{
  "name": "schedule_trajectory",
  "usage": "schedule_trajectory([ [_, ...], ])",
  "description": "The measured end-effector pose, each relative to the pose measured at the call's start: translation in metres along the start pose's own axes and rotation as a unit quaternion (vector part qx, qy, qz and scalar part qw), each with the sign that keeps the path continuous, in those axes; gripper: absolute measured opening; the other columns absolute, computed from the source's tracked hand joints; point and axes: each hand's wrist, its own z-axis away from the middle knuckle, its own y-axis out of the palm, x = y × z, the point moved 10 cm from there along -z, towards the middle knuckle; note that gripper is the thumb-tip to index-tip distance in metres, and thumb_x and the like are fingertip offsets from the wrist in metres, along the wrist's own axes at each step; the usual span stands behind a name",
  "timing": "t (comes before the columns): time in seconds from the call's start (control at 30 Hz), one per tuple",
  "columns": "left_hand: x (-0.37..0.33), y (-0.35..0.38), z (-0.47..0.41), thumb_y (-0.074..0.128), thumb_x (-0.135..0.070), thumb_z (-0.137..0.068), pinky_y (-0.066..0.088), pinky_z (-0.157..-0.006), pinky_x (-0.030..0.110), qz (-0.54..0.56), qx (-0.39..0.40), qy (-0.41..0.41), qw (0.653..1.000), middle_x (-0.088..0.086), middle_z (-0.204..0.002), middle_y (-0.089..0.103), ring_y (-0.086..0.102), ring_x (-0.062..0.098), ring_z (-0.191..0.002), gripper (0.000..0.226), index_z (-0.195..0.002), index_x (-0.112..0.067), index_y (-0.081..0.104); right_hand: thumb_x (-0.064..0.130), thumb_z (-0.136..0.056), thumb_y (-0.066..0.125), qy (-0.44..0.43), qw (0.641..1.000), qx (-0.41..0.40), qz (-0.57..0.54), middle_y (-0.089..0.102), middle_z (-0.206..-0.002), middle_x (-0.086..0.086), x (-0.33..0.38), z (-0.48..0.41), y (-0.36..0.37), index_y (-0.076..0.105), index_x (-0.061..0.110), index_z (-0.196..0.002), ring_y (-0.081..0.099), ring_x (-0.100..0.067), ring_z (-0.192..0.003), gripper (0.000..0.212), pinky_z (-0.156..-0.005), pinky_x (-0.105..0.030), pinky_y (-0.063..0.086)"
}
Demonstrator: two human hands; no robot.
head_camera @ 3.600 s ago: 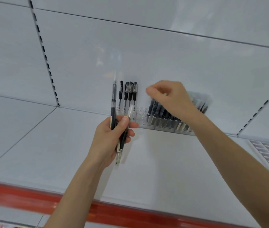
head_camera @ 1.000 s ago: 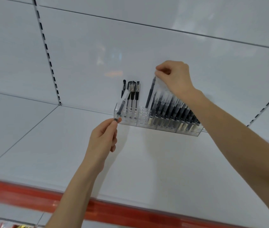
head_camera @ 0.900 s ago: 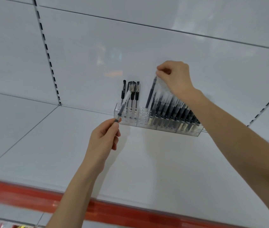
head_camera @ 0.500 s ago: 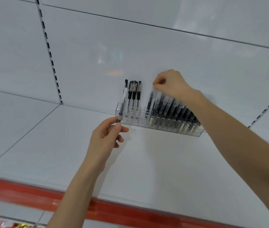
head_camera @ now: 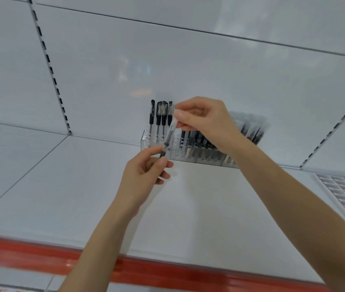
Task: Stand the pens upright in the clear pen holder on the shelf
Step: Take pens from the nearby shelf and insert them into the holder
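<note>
Head view | pen (head_camera: 169, 133): slim clear barrel, dark grip, tilted, just in front of the clear plastic pen holder (head_camera: 146, 140) at the back of the smooth white shelf (head_camera: 83, 186) | left hand (head_camera: 144, 175): thumb and fingers pinch the pen's lower end | right hand (head_camera: 205, 121): fingertips pinch its top | black-capped pens (head_camera: 161, 119): upright in the holder's left end

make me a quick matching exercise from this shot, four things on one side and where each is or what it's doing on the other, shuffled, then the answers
Things:
1. left hand
2. right hand
3. clear pen holder
4. red strip

Places or states:
A. runs along the front edge of the shelf
B. pinches the clear top end of the tilted pen
C. stands at the back of the shelf
D. grips the tilted pen's dark lower end

Pairs: 1-D, 2-B, 3-C, 4-A
</note>
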Motion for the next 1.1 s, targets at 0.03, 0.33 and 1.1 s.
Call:
schedule_trajectory([
  [0.03,-0.001,0.0,0.0,0.054,-0.009,-0.091,0.052,-0.064,0.02,-0.025,0.0,0.005,1.0,-0.004,-0.08,0.071,0.064,0.009,-0.069,0.021,-0.105,-0.023,0.06,0.01,-0.081,0.066,0.0,1.0,-0.007,0.002,0.069,-0.073,0.002,0.0,-0.001,-0.003,0.066,0.015,-0.087,0.068,-0.013,-0.069,0.008,-0.069,-0.022,0.058],
  [0.33,0.07,-0.006,0.009,0.025,-0.061,-0.091,0.015,-0.112,0.054,-0.653,0.138,-0.059,0.743,0.007,-0.156,0.01,0.005,0.029,-0.144,0.065,-0.143,-0.023,0.02,0.011,-0.083,0.063,-0.076,0.967,-0.164,0.177,0.065,-0.085,0.0,0.006,-0.033,-0.065,0.067,0.008,-0.099,0.063,-0.01,-0.08,0.017,-0.088,-0.029,0.052],
  [1.1,0.073,-0.005,0.009,0.024,-0.06,-0.091,0.014,-0.111,0.056,-0.653,0.132,-0.051,0.744,0.008,-0.154,0.012,0.003,0.03,-0.144,0.061,-0.14,-0.023,0.024,0.028,-0.092,0.05,-0.082,0.919,-0.024,0.384,0.066,-0.099,-0.011,-0.021,-0.038,-0.02,0.066,0.001,-0.095,0.057,-0.022,-0.096,0.032,-0.089,-0.034,0.043],
])
